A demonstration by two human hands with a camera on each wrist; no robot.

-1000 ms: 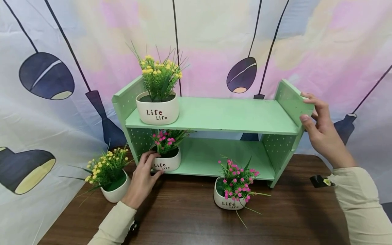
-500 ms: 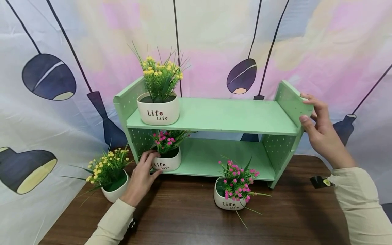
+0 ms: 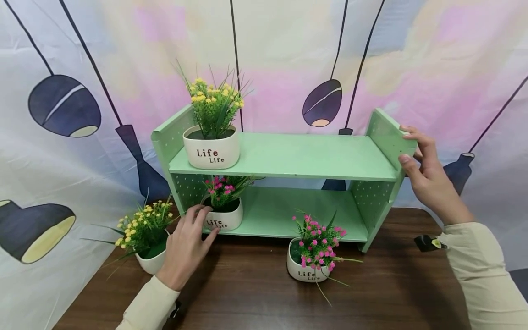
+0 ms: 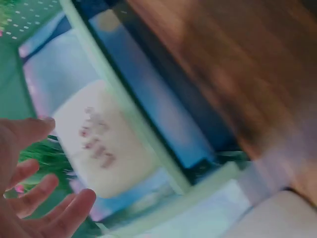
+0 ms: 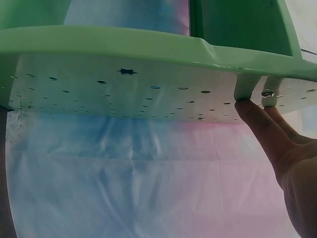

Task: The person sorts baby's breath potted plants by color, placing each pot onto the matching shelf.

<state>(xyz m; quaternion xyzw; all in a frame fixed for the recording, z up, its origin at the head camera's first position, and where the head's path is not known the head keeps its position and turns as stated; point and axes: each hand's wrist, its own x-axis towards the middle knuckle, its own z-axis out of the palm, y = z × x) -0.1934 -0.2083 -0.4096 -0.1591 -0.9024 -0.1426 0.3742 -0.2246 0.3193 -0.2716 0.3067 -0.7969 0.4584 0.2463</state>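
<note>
- Left hand [image 3: 181, 252]: fingers at left side of pink pot [image 3: 228, 220], thumb by its front; left wrist view shows digits spread, not curled around it. Can't tell if they touch.
- Pink pot: upright, left end of lower tier [image 3: 297, 211] of green shelf [image 3: 165, 153]. "Life Life" readable in head view, blurred in left wrist.
- Right hand [image 3: 429, 172]: thumb and finger apart at upper front of right panel [image 5: 163, 89]; right wrist view shows two digits, fairly straight, touching the holed outer face, which head view barely shows.
- Upper yellow pot [image 3: 212, 153]: upright, left end of upper tier [image 3: 305, 153], above pink pot; head view only.
- Front pot [image 3: 307, 271], pink flowers: on table [image 3: 247, 298], before shelf.
- Side pot [image 3: 150, 264], yellow flowers: on table, left of shelf, partly behind left hand.
- Lamp-print cloth [image 3: 272, 55] behind.
</note>
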